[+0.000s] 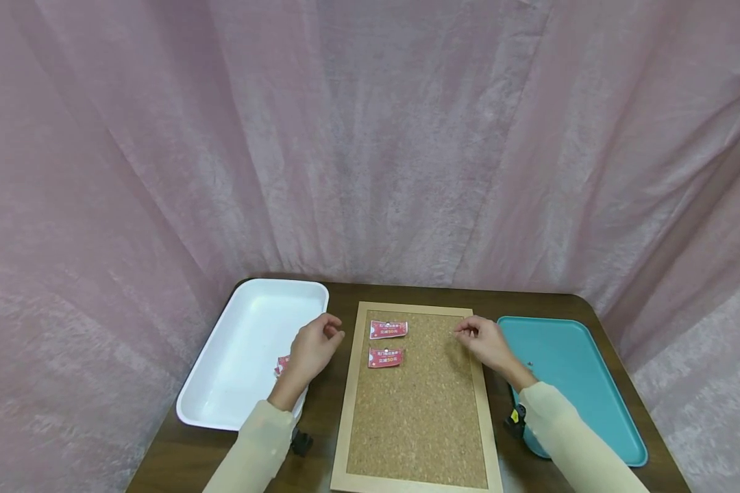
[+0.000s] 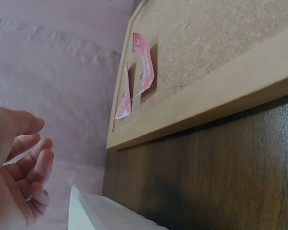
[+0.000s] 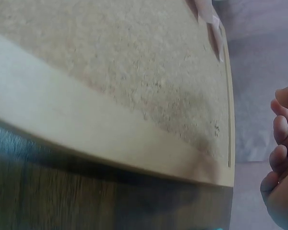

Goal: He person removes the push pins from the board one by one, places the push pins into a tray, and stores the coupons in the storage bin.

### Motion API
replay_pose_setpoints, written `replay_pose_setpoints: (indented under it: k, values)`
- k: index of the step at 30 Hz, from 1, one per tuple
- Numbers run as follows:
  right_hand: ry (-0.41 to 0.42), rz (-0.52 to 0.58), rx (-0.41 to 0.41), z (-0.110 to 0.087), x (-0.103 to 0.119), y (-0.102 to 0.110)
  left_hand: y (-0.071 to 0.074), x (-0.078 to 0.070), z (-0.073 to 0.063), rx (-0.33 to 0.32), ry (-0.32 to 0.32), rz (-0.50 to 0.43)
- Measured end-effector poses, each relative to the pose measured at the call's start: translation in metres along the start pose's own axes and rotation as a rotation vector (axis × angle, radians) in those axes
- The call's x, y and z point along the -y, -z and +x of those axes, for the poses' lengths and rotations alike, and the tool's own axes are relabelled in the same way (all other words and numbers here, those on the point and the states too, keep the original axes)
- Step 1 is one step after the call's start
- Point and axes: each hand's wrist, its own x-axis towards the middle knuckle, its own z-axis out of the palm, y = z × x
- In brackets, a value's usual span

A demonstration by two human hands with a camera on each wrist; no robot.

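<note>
Two small red paper coupons, the upper coupon (image 1: 389,330) and the lower coupon (image 1: 385,357), lie one above the other near the top left of a wood-framed cork board (image 1: 419,411) on a dark worktop (image 1: 325,418). Each has a small dot near its top edge, probably a pin. Their ends curl off the cork and cast shadows. The paper looks feather-light, bendy and easily creased or torn; a gentle thumb-and-finger hold on a lifted end, away from the pin, should suit it.

More coupons (image 1: 281,365) lie in the white tray (image 1: 253,352), partly hidden by the left arm. The left hand (image 1: 313,344) hovers between tray and board, fingers loosely bent, holding nothing visible. The right hand (image 1: 486,342) hangs over the board's upper right edge, thumb and forefinger brought together; whether they pinch something tiny, I cannot tell. Both forearms reach forward, angled inward.
</note>
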Motion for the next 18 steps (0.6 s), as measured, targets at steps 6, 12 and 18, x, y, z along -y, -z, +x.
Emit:
replay_pose_setpoints:
  k: [6, 12, 18]
  values:
    - [0.006, -0.01, -0.018, 0.002, 0.003, -0.01, -0.007, -0.007, 0.002, -0.019, -0.022, -0.004]
    - [0.029, -0.016, 0.001, 0.005, 0.008, -0.018, -0.013, -0.015, 0.002, 0.004, -0.025, -0.036]
    - [0.022, -0.007, 0.043, 0.007, 0.012, -0.026, -0.02, -0.019, 0.001, 0.034, -0.003, -0.049]
